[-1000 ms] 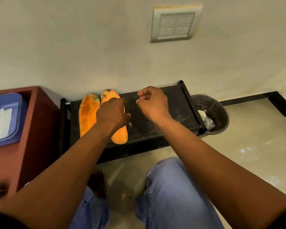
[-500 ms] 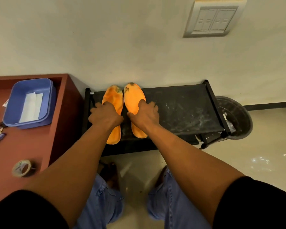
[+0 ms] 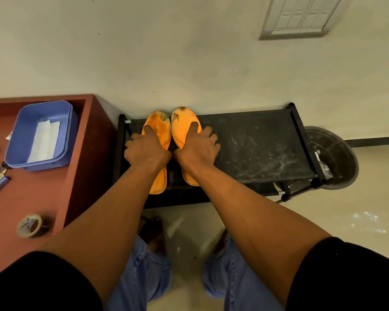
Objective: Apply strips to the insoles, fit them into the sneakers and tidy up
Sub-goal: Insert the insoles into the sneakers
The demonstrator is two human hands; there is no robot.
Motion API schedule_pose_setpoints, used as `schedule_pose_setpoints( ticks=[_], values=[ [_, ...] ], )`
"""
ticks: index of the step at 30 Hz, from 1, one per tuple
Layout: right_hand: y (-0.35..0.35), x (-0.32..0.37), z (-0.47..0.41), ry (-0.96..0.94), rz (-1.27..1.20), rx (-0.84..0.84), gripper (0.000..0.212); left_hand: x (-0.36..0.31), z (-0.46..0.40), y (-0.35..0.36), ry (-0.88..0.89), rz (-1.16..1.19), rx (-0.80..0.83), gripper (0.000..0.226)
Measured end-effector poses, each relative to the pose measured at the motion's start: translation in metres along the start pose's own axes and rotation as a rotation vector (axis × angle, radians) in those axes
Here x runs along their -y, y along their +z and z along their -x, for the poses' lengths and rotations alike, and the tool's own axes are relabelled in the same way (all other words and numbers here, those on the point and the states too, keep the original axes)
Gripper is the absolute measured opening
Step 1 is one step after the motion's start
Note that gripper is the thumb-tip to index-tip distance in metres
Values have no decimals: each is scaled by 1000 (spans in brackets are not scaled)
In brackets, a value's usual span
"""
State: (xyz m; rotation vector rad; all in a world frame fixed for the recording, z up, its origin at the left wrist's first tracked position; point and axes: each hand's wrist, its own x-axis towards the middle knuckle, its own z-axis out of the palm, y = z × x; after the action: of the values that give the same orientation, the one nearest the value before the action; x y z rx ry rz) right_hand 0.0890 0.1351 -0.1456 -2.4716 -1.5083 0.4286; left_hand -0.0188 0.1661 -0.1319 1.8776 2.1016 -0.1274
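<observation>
I have my left hand (image 3: 147, 151) flat on the left insole (image 3: 158, 140) and my right hand (image 3: 197, 149) on the right insole (image 3: 184, 129), fingers spread, gripping nothing. Both insoles lie at the rack's (image 3: 256, 142) left end, long axes running toward the wall. The tape roll (image 3: 29, 225) and blue tub (image 3: 41, 135) sit on the tabletop (image 3: 20, 194), nearer my left hand; a bin (image 3: 337, 158) stands beyond the rack's right end.

I see two orange insoles lying flat, side by side, at the left end of the black fabric shelf (image 3: 256, 142), with their toes toward the wall. The left insole (image 3: 158, 131) and the right insole (image 3: 184, 126) are almost touching along their inner edges. Both have dark dirty stains at the toe. The heel of each one reaches near the front edge of the shelf.
</observation>
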Motion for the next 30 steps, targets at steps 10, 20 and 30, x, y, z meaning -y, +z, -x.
schedule_pose_setpoints(
  ticks=[10,20,30],
  values=[
    [-22,-3,6,43,-172,-14,91,4,12,-8,-17,161,-97,106],
    [-58,-27,60,107,-228,63,90,12,74,-15,41,272,-62,95],
    [-71,-54,139,237,-281,264,96,27,168,0,35,313,82,82]
  ],
)
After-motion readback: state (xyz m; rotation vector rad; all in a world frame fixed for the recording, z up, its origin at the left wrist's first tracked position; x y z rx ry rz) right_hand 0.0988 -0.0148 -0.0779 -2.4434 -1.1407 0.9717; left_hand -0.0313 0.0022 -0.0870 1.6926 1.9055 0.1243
